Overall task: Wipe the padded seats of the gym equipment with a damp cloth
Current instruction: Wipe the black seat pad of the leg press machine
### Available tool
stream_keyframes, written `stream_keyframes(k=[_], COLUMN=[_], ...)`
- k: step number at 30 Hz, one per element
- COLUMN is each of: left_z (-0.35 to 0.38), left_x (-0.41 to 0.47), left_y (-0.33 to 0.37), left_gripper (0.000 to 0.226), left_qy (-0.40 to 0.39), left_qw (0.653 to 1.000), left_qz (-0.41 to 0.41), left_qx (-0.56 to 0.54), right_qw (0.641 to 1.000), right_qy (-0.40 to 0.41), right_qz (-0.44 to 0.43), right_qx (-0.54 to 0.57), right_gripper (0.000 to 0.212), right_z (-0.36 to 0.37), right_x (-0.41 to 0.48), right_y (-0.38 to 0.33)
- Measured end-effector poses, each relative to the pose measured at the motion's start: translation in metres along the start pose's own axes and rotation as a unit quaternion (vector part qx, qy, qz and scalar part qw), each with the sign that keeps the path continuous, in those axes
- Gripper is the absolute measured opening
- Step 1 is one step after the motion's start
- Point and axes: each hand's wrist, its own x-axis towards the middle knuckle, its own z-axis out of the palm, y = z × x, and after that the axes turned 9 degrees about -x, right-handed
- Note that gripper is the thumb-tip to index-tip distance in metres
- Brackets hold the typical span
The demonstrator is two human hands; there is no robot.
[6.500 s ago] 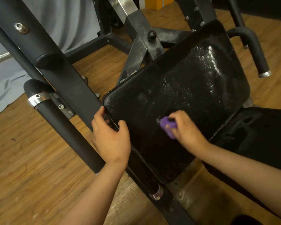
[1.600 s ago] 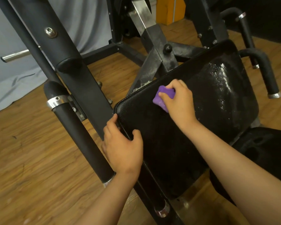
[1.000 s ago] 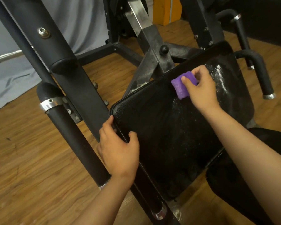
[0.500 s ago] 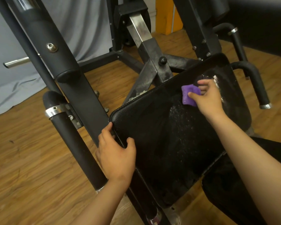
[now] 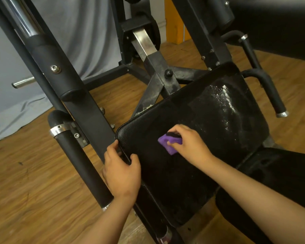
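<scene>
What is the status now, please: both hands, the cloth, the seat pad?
Left hand grips seat pad edge. Right hand holds purple cloth pressed on pad. White residue at far corner not yet wiped. Nothing in the way.

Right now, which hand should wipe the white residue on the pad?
The right hand: it holds the purple cloth on the pad, nearer the white residue; the left hand grips the pad's edge.

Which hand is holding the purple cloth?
The right hand, pressing the purple cloth on the black seat pad. The left hand only grips the pad's edge.
</scene>
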Motion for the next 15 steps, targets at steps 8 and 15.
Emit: stream_keyframes(k=[8,15], left_z=[0.000,-0.001], left_x=[0.000,-0.001], left_y=[-0.005,-0.007], left_gripper=[0.049,0.042], left_qy=[0.007,-0.003], left_qw=[0.999,0.998], left_qz=[-0.012,-0.018], left_qx=[-0.036,-0.068], right_qw=[0.968,0.995], right_qy=[0.219,0.070], right_qz=[0.122,-0.044], right_qx=[0.025,0.047], right_gripper=[0.015,0.025], right_z=[-0.034,0.022], right_x=[0.046,0.010], right_y=[0.027,-0.033])
